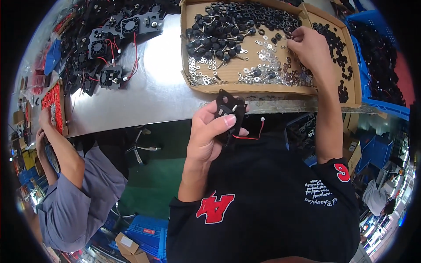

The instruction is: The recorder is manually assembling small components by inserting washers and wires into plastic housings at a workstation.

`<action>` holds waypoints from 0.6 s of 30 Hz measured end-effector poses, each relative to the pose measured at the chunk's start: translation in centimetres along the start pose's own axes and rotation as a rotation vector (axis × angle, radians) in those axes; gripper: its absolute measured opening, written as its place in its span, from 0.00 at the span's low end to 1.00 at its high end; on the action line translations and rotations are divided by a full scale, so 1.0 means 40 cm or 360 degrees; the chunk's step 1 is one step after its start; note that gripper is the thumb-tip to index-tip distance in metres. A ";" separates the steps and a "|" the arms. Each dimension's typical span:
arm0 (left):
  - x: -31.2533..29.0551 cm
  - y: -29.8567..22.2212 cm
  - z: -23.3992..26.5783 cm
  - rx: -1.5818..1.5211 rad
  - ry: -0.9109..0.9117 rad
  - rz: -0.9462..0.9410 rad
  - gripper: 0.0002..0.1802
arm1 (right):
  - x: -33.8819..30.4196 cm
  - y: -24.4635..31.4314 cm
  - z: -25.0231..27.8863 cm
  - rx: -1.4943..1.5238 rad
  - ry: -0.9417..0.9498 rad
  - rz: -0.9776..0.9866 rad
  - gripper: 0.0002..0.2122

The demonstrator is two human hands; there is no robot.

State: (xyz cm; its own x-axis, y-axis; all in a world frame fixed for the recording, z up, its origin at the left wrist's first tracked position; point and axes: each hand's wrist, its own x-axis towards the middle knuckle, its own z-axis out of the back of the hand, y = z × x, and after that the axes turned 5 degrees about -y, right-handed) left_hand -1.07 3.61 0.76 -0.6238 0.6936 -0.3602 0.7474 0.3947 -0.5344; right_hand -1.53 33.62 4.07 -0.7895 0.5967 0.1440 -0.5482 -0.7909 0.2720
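My left hand (205, 133) grips a black fan assembly (227, 115) just off the table's front edge, thumb pressed on its face. A metal stud stands up from its plate, and a red wire with a white connector (262, 119) dangles from it. Over a shallow cardboard tray (250, 91), my right hand (310, 47) has its thumb and forefinger pinched together at the black rings (287, 21). Whatever is between those fingertips is too small or hidden to make out. Black knobs with metal screws (215, 33), and shiny washers and nuts (265, 55), lie in the same tray.
Finished-looking black fan units (109, 76) with red wires pile up on the metal table (153, 94) at left. Small black parts (342, 65) fill the tray's right compartment, beside a blue crate (386, 103). A co-worker in a grey shirt (87, 201) reaches into a box of red parts (53, 103).
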 end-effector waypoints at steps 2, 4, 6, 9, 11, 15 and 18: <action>0.003 0.012 -0.002 -0.0025 0.0018 0.0038 0.22 | 0.006 -0.008 -0.013 -0.0109 -0.0033 0.0058 0.14; 0.005 0.023 -0.006 0.0022 -0.0023 -0.0005 0.23 | -0.001 -0.017 -0.020 -0.0226 -0.0071 0.0118 0.14; 0.006 0.032 0.000 -0.0036 -0.0006 0.0021 0.23 | -0.027 -0.020 -0.017 0.0136 -0.0422 0.0307 0.13; 0.008 0.036 -0.007 -0.0027 0.0024 -0.0011 0.24 | -0.119 0.031 0.073 0.0990 -0.0115 0.0089 0.11; 0.014 0.040 -0.009 -0.0040 0.0009 -0.0015 0.24 | -0.189 0.045 0.098 0.1217 0.0322 0.0038 0.10; 0.024 0.045 -0.024 -0.0063 -0.0005 0.0035 0.24 | -0.282 0.092 0.086 0.1545 0.0620 0.0059 0.09; 0.029 0.052 -0.036 0.0035 0.0013 0.0008 0.22 | -0.300 0.092 0.071 0.1596 0.0569 0.0033 0.09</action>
State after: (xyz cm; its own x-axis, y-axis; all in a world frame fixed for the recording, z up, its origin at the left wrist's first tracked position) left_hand 0.07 6.11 0.33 -0.6181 0.7005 -0.3567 0.7453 0.3779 -0.5493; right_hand 6.72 23.95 6.05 -0.9207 0.3807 -0.0860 -0.1843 -0.2298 0.9556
